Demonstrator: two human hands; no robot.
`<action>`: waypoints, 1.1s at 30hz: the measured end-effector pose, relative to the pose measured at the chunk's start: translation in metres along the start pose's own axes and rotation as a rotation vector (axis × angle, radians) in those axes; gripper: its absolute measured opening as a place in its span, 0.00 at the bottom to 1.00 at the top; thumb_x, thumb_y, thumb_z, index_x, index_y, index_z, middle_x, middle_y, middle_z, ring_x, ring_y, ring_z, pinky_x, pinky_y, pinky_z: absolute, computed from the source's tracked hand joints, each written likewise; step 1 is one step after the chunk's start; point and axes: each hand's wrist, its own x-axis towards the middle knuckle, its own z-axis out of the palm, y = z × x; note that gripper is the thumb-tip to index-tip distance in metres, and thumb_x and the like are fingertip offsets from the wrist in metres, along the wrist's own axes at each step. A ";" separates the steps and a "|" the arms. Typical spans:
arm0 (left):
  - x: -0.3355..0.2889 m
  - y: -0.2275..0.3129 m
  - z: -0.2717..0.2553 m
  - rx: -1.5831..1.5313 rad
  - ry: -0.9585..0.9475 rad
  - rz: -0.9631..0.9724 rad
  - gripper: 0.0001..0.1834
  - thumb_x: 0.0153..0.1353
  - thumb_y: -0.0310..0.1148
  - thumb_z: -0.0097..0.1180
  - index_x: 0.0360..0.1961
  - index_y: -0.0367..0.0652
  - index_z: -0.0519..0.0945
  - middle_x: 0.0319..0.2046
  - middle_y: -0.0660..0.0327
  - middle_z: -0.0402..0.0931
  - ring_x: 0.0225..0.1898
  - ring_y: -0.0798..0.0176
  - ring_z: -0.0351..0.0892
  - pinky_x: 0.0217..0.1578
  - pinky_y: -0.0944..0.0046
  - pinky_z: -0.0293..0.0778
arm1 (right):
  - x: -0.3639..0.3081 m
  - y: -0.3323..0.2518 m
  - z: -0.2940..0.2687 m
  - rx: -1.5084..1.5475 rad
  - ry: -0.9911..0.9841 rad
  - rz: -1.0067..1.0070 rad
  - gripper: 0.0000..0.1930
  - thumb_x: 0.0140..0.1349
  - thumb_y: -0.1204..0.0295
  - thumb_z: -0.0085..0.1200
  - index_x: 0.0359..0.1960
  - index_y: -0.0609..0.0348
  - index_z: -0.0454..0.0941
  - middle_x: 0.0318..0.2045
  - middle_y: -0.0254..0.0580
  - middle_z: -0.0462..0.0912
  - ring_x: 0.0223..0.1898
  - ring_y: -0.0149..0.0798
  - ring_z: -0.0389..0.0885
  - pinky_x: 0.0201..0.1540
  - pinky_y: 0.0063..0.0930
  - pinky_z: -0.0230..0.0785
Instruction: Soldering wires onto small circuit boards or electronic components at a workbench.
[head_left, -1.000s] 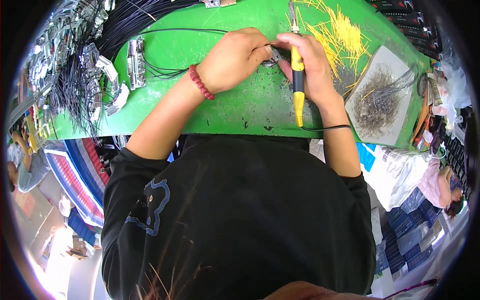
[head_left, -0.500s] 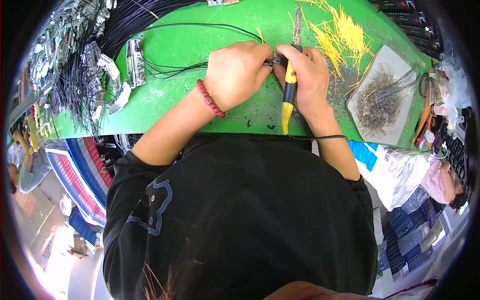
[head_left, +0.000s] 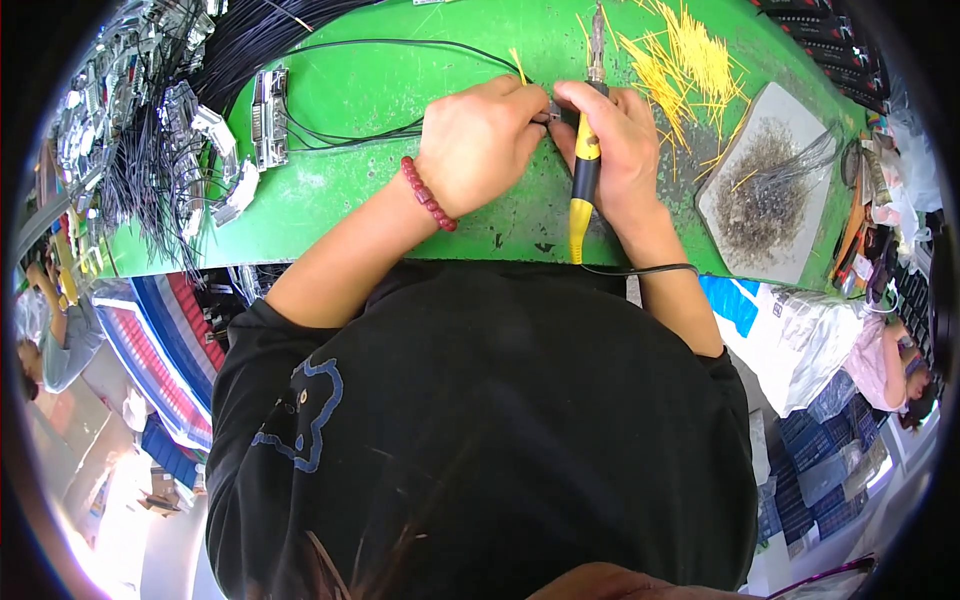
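My left hand (head_left: 478,140), with a red bead bracelet (head_left: 428,195) at its wrist, is pinched closed around thin black wires (head_left: 372,137) that come in from the left. A thin yellow piece (head_left: 517,66) sticks up beside its fingertips. My right hand (head_left: 630,150) holds a soldering iron (head_left: 584,182) with a yellow-and-black handle, its metal end pointing away from me. The right thumb and fingers come close to the left fingertips at a small dark part (head_left: 550,114), mostly hidden between the hands.
A metal connector shell (head_left: 270,118) lies left on the green tabletop (head_left: 345,215), beside a heap of shells (head_left: 105,110) and bundled black wires (head_left: 250,45). Yellow thin strips (head_left: 700,65) and a grey slab (head_left: 808,125) with dark debris lie right. The iron's cord (head_left: 640,269) crosses my right forearm.
Both hands keep their hold and have shifted only slightly. The soldering iron has moved a little to the right and away from me. The tabletop items appear slightly higher in the picture.
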 end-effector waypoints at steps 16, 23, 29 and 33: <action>0.008 -0.005 0.004 -0.013 -0.082 -0.016 0.06 0.56 0.30 0.58 0.29 0.38 0.77 0.27 0.52 0.77 0.32 0.46 0.78 0.32 0.52 0.74 | -0.035 -0.003 -0.042 0.575 0.118 0.427 0.27 0.66 0.54 0.50 0.54 0.67 0.75 0.30 0.45 0.83 0.26 0.29 0.78 0.32 0.19 0.69; 0.008 -0.002 0.003 -0.016 -0.075 -0.004 0.06 0.56 0.28 0.57 0.28 0.37 0.75 0.27 0.51 0.76 0.31 0.44 0.77 0.32 0.51 0.74 | -0.047 -0.008 -0.037 0.799 0.295 0.597 0.12 0.58 0.75 0.55 0.43 0.67 0.76 0.29 0.36 0.78 0.25 0.22 0.72 0.30 0.16 0.65; 0.008 -0.003 0.004 0.006 -0.075 0.007 0.05 0.56 0.27 0.57 0.28 0.37 0.74 0.27 0.51 0.76 0.31 0.44 0.77 0.31 0.50 0.74 | -0.055 -0.004 -0.035 0.742 0.204 0.600 0.10 0.53 0.80 0.49 0.38 0.66 0.71 0.26 0.39 0.76 0.25 0.27 0.75 0.31 0.19 0.70; 0.007 -0.003 0.005 -0.010 -0.055 0.021 0.05 0.55 0.27 0.57 0.28 0.37 0.74 0.27 0.51 0.75 0.30 0.44 0.77 0.31 0.50 0.74 | -0.057 -0.004 -0.035 0.737 0.193 0.605 0.10 0.53 0.80 0.49 0.38 0.66 0.71 0.27 0.39 0.76 0.25 0.27 0.76 0.32 0.19 0.70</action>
